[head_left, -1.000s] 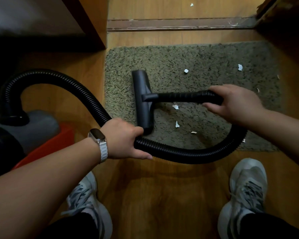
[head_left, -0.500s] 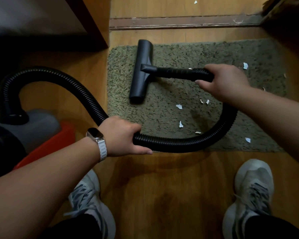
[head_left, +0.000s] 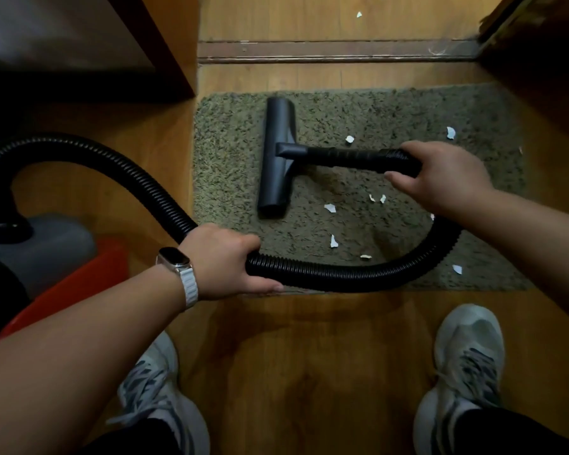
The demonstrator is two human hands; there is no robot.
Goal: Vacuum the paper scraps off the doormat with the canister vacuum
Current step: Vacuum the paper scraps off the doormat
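Far left, the canister vacuum (head_left: 46,244) sits grey and low on the wood floor, with something red (head_left: 79,284) tucked against it, and its black hose (head_left: 112,165) arches up and over toward the middle. The left hand (head_left: 220,261), watch (head_left: 174,261) on the wrist, is clenched round that hose just off the near left corner of the doormat (head_left: 230,133). On the mat's left half lies the floor nozzle (head_left: 276,159), flat on the pile, its bar running away from the person. And here is the catch: every paper scrap (head_left: 329,208) in sight lies to the right of it, one (head_left: 349,139) just above the tube, a few between tube and hose loop, one (head_left: 457,269) near the front right corner. The right hand (head_left: 440,178) is wrapped round the cuff where the stiff tube meets the hose, steering from there. So the job looks only partly done. The danger? That loop of hose curls across the mat's near edge, close to several scraps; a careless swing could brush them off onto the floorboards. A hard push might ruck the mat, or suction could lift its pile and stall the nozzle. A sharp tug from the left hand could jerk the canister. The scrap (head_left: 450,133) out right sits near the mat's edge, easy to miss.
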